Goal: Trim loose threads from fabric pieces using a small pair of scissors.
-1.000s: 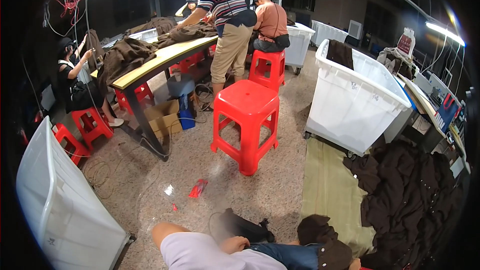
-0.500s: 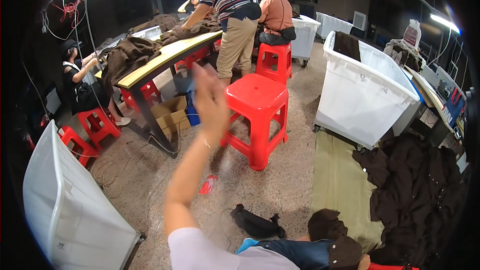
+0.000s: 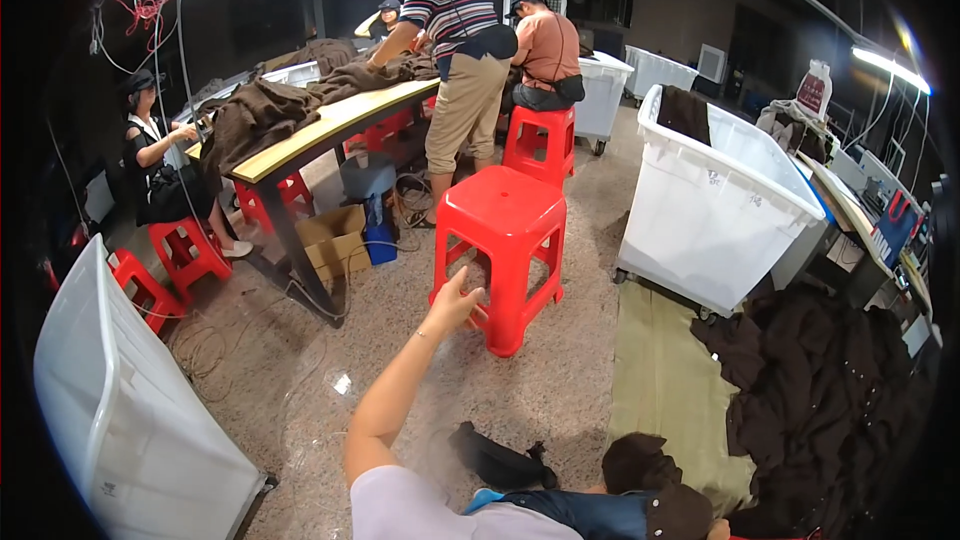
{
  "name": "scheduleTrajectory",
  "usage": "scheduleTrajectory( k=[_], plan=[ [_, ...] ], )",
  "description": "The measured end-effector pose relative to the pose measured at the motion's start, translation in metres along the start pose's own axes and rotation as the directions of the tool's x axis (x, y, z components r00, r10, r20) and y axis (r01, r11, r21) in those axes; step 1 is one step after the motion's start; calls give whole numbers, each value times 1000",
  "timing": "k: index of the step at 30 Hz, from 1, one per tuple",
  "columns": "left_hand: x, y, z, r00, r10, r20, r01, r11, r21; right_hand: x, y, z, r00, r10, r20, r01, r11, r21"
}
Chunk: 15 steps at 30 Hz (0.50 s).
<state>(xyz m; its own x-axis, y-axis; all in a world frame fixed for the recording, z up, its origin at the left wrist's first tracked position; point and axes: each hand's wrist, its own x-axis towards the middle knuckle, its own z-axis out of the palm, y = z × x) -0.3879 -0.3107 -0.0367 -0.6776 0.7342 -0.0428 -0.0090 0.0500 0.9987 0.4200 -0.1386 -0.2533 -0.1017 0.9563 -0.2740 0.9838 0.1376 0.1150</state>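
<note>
Glossy red plastic stool (image 3: 503, 215), matt brown cloth pile (image 3: 820, 390), smooth white plastic cart (image 3: 705, 215)

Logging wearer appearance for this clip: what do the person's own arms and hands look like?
The left arm has a short, pale lavender sleeve and a thin wrist bracelet; the left hand is gloveless. The right hand barely shows; its sleeve cannot be made out.

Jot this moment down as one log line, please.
left hand: open, in front of red stool; right hand: beside brown cloth, grip unclear; surroundings: white bin, dark garment pile
</note>
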Motion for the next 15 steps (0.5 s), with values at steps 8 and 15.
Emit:
scheduleTrajectory(
  k=[8,15],
  plan=[
    [-5,55,-3,990,122,-67,-125,991,-42,-11,7,8,1000,-3,-29,3,1000,20],
    [-17,164,-30,215,869,-446,-641,470,607,-31,-9,20,999,15,-40,-13,998,63]
  ],
)
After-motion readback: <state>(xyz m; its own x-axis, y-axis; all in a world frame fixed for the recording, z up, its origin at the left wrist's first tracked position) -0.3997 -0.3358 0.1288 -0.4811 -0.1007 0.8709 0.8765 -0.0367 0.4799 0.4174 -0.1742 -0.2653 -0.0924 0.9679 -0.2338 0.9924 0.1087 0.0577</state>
